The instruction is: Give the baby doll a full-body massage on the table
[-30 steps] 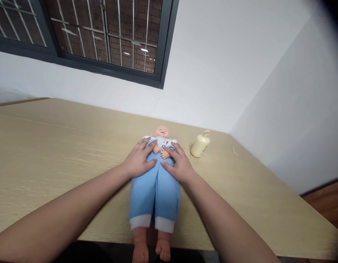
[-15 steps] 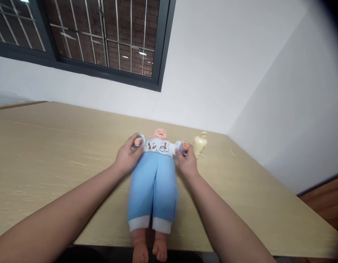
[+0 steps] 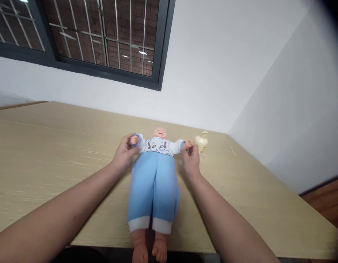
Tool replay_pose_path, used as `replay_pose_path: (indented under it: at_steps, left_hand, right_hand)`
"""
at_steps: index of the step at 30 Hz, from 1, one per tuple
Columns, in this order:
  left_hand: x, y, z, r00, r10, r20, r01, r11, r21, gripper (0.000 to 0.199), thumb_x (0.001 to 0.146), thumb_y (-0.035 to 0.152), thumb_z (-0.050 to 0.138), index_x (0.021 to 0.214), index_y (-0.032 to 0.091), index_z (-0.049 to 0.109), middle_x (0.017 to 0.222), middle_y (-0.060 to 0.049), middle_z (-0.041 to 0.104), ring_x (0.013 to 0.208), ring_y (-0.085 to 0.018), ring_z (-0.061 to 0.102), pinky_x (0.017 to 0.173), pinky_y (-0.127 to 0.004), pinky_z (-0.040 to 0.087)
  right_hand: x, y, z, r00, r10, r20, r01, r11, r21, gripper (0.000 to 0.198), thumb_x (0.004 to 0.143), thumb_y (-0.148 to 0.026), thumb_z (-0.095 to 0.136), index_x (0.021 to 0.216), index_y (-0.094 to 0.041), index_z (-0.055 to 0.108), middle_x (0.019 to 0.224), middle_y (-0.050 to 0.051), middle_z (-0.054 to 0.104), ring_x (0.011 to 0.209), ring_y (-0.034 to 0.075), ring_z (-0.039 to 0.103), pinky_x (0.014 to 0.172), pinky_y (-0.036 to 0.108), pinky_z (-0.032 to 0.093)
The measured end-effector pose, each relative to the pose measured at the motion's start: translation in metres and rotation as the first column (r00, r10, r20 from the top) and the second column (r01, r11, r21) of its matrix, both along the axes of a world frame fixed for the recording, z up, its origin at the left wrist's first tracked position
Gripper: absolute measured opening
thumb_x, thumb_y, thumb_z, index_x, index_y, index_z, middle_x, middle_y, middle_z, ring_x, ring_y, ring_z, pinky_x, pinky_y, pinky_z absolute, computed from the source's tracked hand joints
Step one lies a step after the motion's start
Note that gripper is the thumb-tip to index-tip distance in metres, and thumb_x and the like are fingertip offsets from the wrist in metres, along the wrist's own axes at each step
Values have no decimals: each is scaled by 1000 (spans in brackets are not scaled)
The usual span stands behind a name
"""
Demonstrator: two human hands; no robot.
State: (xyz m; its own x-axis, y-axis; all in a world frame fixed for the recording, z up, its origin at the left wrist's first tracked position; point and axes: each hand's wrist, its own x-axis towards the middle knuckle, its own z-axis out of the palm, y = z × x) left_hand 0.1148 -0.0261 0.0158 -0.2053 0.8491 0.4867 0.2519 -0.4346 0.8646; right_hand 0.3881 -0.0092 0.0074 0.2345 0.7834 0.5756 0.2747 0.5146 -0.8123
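Observation:
A baby doll (image 3: 154, 175) lies on its back on the table, feet toward me and past the near edge. It wears blue trousers and a white top with an elephant face on the chest. My left hand (image 3: 125, 153) is closed around the doll's arm at the left, near its blue cuff. At the right, my right hand (image 3: 191, 159) pinches the doll's other arm by the wrist. Both doll arms are stretched out sideways. Just beyond my right hand stands a pale yellow bottle (image 3: 202, 141), its lower part partly hidden.
The wooden table (image 3: 61, 157) reaches back to a white wall (image 3: 212, 65). A dark-framed window (image 3: 103, 40) with metal bars is set in that wall. A thin pale strand (image 3: 233, 151) lies on the table right of the bottle.
Both hands have moved outward, drawing the doll's arms farther apart to the sides. The doll's body has stayed in about the same place.

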Motion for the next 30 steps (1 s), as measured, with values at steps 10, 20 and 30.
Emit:
replay_pose_path:
  at_steps: [10,20,30]
  left_hand:
    - [16,-17,2,646,-66,-760,140,990,32,83,85,40,60,158,17,29,164,-16,25,152,-34,20,122,-51,24]
    - [24,-23,15,527,-65,-847,120,993,-1,79,85,37,60,156,13,34,161,-22,28,151,-39,20,120,-55,24]
    - [25,-22,18,467,-62,-882,122,993,-5,78,85,38,61,155,13,37,160,-21,31,151,-39,20,121,-53,23]
  right_hand:
    - [-22,-31,12,760,64,646,-144,987,72,51,76,-27,64,127,-26,62,138,6,61,142,29,43,118,49,36]
    - [-24,-31,10,716,70,694,-163,984,69,51,77,-29,65,128,-24,63,143,9,56,143,31,41,119,50,35]
    - [-26,-31,9,717,80,693,-219,969,115,50,78,-24,62,127,-22,62,142,9,55,146,30,37,122,50,32]
